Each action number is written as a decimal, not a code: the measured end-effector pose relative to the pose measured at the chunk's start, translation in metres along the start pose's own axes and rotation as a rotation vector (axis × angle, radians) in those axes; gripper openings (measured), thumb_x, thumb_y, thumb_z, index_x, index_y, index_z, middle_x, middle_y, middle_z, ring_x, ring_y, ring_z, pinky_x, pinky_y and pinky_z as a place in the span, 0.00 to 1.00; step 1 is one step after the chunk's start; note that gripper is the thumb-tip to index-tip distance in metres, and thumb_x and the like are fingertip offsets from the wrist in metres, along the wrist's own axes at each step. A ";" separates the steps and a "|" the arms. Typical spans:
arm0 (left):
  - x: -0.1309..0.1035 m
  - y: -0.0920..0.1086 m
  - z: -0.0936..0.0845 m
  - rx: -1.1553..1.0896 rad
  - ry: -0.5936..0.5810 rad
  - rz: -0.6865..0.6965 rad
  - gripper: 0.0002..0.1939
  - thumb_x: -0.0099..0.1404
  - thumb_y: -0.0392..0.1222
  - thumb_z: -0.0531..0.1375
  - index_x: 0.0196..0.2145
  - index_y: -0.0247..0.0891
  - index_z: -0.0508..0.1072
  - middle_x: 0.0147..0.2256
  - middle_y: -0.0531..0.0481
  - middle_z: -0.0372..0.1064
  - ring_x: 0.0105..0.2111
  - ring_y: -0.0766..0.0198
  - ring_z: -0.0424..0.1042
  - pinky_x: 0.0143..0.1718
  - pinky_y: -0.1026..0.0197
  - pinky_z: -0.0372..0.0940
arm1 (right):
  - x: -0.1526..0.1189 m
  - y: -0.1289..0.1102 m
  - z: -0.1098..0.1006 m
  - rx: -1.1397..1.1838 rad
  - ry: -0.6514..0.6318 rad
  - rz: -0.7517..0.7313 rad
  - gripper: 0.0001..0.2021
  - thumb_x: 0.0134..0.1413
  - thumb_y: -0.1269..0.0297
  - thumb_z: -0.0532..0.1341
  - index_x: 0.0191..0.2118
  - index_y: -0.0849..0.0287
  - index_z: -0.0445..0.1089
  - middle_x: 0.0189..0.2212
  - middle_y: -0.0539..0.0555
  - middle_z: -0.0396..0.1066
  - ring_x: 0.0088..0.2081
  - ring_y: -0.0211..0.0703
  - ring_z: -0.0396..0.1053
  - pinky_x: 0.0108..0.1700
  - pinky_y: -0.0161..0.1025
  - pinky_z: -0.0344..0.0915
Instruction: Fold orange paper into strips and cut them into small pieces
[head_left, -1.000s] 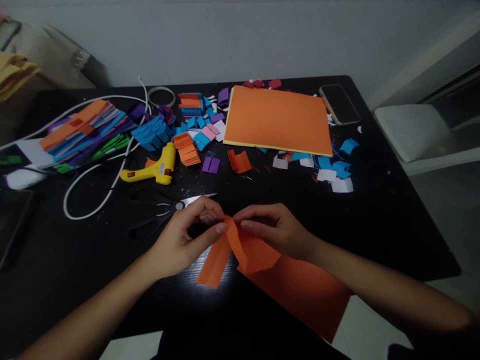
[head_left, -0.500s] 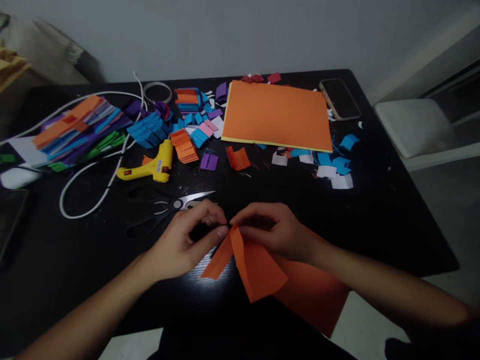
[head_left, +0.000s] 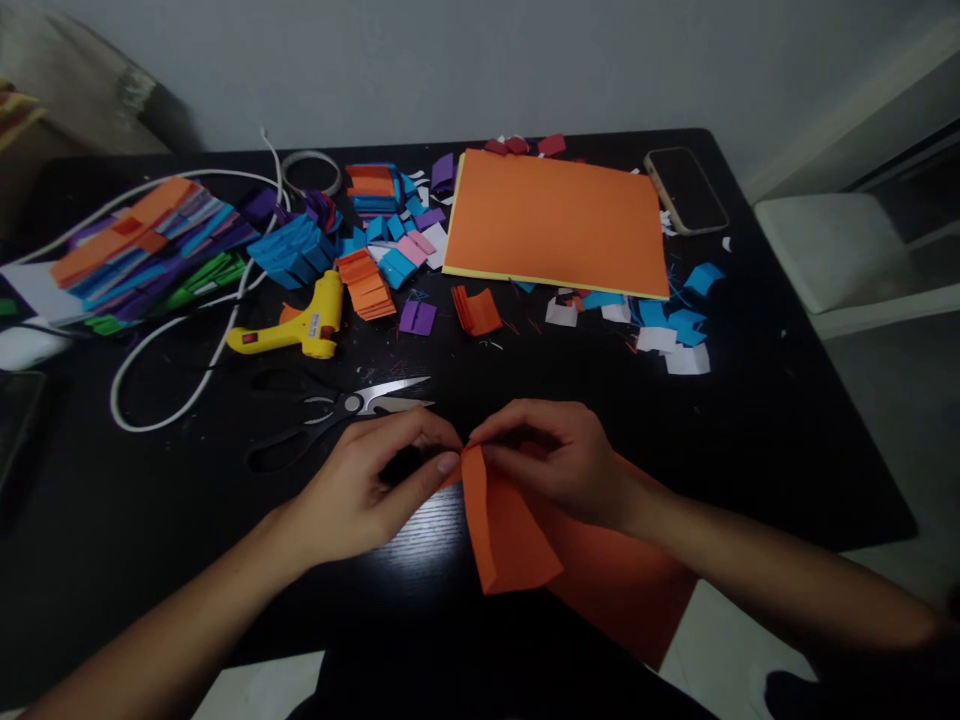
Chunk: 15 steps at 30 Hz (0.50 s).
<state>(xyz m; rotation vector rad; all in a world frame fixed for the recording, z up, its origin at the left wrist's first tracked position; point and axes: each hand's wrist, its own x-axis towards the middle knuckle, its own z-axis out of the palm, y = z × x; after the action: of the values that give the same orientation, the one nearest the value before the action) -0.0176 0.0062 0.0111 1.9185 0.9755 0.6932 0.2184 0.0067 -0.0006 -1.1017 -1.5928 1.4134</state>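
Near the table's front edge, my right hand pinches the top of a folded orange paper strip, which hangs down with a crease along its left side. My left hand meets it at the same top corner, thumb and index finger closed on the paper. A small bit of orange paper shows under the left thumb; the rest is hidden behind that hand. Beneath my right wrist lies a larger orange sheet, reaching over the table edge. Black-handled scissors lie partly spread just beyond my left hand.
A yellow glue gun and a looping white cable lie at left, beside stacks of coloured folded paper. Farther back are a stack of orange sheets, a phone, a tape roll and scattered paper pieces.
The narrow orange flap that hung below my left thumb has swung up, mostly out of sight behind the left hand. The folded strip has shifted slightly left. Both hands keep their pinch.
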 end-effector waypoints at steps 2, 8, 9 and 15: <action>0.000 0.000 -0.001 -0.005 -0.007 -0.009 0.04 0.73 0.35 0.62 0.45 0.40 0.75 0.35 0.53 0.77 0.32 0.68 0.75 0.34 0.67 0.69 | 0.000 -0.001 0.000 -0.027 0.001 -0.048 0.05 0.59 0.72 0.68 0.39 0.56 0.82 0.36 0.51 0.84 0.37 0.40 0.80 0.39 0.34 0.73; -0.003 0.005 -0.002 0.042 0.001 0.033 0.08 0.68 0.34 0.64 0.45 0.40 0.74 0.37 0.51 0.78 0.34 0.64 0.78 0.35 0.64 0.72 | -0.001 0.001 0.000 -0.024 -0.016 -0.077 0.04 0.59 0.71 0.68 0.37 0.56 0.81 0.35 0.52 0.82 0.36 0.40 0.80 0.38 0.36 0.74; -0.003 0.005 -0.001 0.055 0.005 0.042 0.09 0.68 0.33 0.63 0.45 0.40 0.74 0.37 0.50 0.78 0.34 0.63 0.78 0.35 0.64 0.72 | -0.002 0.001 0.000 -0.015 -0.022 -0.073 0.03 0.59 0.71 0.68 0.37 0.56 0.80 0.35 0.52 0.82 0.36 0.41 0.80 0.39 0.36 0.74; -0.005 0.003 0.003 0.102 0.043 0.134 0.07 0.70 0.32 0.63 0.43 0.41 0.74 0.35 0.52 0.78 0.31 0.66 0.78 0.32 0.66 0.72 | -0.003 -0.002 0.001 0.009 -0.022 -0.065 0.05 0.58 0.73 0.68 0.39 0.56 0.79 0.36 0.52 0.82 0.36 0.40 0.80 0.39 0.36 0.76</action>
<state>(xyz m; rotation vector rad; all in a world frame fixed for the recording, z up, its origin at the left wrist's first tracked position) -0.0169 -0.0004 0.0119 2.0805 0.9305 0.7783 0.2180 0.0035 0.0014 -1.0236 -1.6219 1.3933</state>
